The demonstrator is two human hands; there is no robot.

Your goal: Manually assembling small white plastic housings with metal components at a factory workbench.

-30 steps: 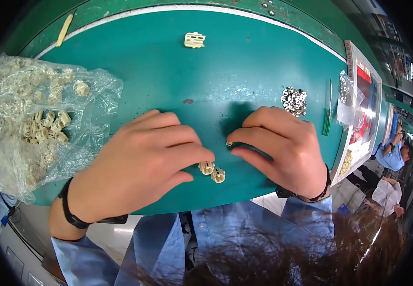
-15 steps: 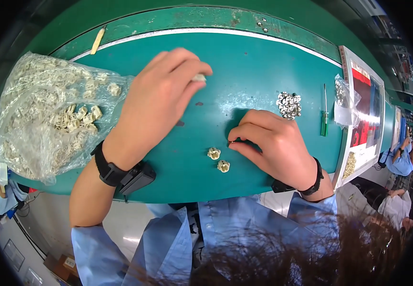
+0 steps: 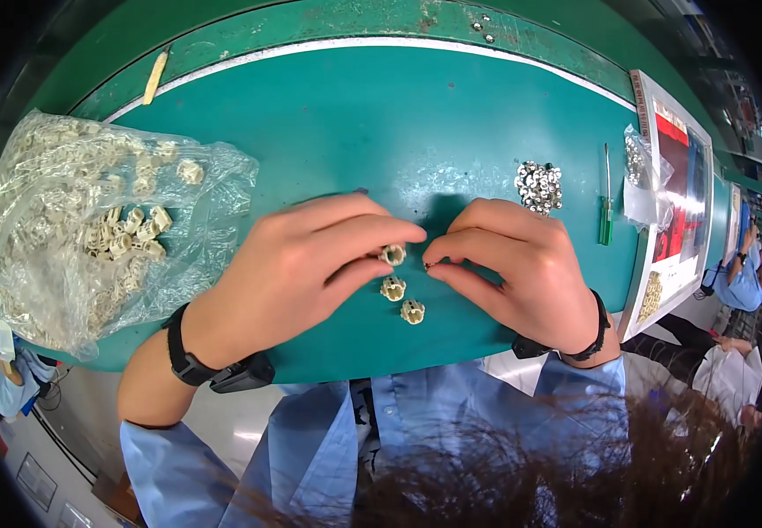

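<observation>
Between thumb and fingers, my left hand (image 3: 310, 264) pinches a cream plastic ring-shaped part (image 3: 393, 255), its opening facing up. Just to the right, my right hand (image 3: 517, 264) is closed on a small dark piece (image 3: 430, 264), mostly hidden by the fingertips. The two hands are close together but apart. Two more cream plastic parts, an upper one (image 3: 392, 289) and a lower one (image 3: 412, 311), stand on the green table mat (image 3: 346, 114) just below the held one. Beyond my right hand lies a pile of small shiny metal pieces (image 3: 538, 187).
At the left, a clear plastic bag (image 3: 213, 176) spills many cream parts. A green-handled screwdriver (image 3: 606, 216) lies at the right, beside a small clear bag (image 3: 645, 185) and a white-framed board (image 3: 640, 304). A yellowish stick (image 3: 156, 77) rests near the far edge. Other people sit farther off.
My left hand has come down and toward me, bringing the cream plastic part beside my right hand. My right hand has stayed nearly in place, still pinching the small dark piece.
</observation>
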